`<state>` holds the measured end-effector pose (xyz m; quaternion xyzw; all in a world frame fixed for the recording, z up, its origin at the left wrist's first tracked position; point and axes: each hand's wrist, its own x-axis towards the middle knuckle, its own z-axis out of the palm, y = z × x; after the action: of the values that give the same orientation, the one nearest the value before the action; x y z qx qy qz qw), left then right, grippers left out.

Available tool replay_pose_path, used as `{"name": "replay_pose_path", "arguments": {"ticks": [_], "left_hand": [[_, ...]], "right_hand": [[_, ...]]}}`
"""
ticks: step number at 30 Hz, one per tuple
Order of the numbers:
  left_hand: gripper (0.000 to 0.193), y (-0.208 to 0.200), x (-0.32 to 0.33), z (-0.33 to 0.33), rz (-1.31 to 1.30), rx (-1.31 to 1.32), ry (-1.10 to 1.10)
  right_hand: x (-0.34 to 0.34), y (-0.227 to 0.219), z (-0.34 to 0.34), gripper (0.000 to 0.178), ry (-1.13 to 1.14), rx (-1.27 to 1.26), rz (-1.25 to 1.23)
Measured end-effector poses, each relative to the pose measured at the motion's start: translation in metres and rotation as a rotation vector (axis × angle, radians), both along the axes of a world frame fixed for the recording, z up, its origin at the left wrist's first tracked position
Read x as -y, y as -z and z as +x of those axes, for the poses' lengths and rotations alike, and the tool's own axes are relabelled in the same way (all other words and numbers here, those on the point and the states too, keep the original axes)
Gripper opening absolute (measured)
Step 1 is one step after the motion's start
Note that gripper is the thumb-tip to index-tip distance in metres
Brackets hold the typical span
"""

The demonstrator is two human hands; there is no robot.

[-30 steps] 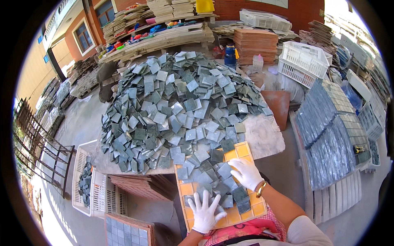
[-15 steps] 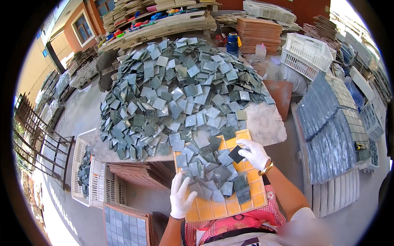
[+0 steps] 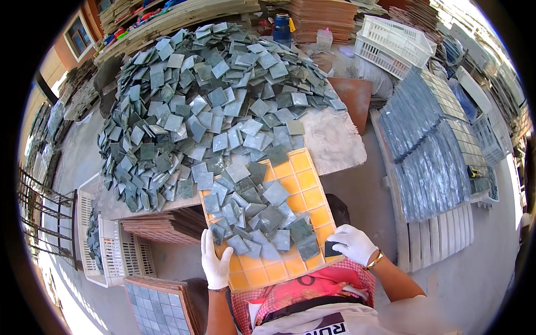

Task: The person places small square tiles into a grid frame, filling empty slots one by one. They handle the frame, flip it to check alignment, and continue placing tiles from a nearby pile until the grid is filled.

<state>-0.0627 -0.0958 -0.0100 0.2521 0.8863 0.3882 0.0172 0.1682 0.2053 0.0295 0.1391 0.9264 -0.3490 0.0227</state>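
"Where's the dark tile (image 3: 331,249)?"
"Pinched in the right hand (image 3: 354,244), at the near right corner of the yellow tray (image 3: 307,180); left hand (image 3: 216,263), fingers outstretched, at its left edge."
"Its look?"
"1 flat, nearly black square, partly covered."

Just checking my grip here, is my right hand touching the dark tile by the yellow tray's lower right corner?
Touching. The head view shows the right hand pinching the dark tile by its edge, with no gap between them.

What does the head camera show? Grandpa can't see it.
A gloved right hand holds a dark tile at a yellow gridded tray; the left hand is at the tray's left edge. Beyond lie heaped tiles on a table.
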Motion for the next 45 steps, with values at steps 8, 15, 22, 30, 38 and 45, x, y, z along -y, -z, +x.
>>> {"name": "replay_pose_path", "arguments": {"ticks": [8, 15, 22, 30, 38, 45], "left_hand": [[0.068, 0.000, -0.004, -0.011, -0.001, 0.045, -0.122], [0.058, -0.007, 0.002, -0.011, -0.008, -0.063, -0.160], [0.062, -0.036, -0.015, 0.024, 0.033, -0.221, 0.218], [0.075, -0.021, -0.037, 0.048, -0.122, -0.160, 0.180], [0.044, -0.025, -0.042, 0.059, -0.083, -0.230, 0.176], [0.045, -0.038, -0.035, 0.053, 0.041, -0.240, 0.057]], "right_hand": [[0.026, 0.013, 0.013, 0.043, -0.190, 0.188, 0.254], [0.027, -0.011, -0.001, 0.049, 0.003, -0.024, 0.115], [0.064, -0.018, -0.088, 0.065, -0.560, -0.288, 0.474], [0.011, -0.019, -0.142, 0.065, -0.397, -0.136, 0.678], [0.003, -0.049, -0.160, 0.041, -0.198, -0.102, 0.217], [0.077, -0.005, -0.170, 0.038, -0.150, -0.427, 0.478]]}}
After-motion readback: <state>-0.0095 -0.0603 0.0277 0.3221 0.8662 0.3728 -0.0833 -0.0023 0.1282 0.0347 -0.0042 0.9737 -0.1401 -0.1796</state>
